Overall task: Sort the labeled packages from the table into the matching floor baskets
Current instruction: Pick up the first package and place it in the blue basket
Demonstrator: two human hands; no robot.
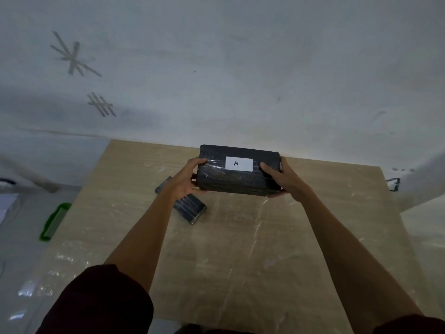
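Held up over the far part of the table (240, 249) by 2 hands — left hand (185, 182) clamped on one end, right hand (284, 182) on the other: a dark wrapped package (238, 179), white label (238, 164) reading A. Another dark package (191, 209) lying flat below, partly hidden by the left wrist. Green basket (54, 221) on the floor to the left (its letter unreadable). Likely risks — slick wrap slipping from an end-only hold, or a drop into the wrong basket.

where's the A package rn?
Head view, centre: the A package is held above the table's far edge between left hand and right hand.
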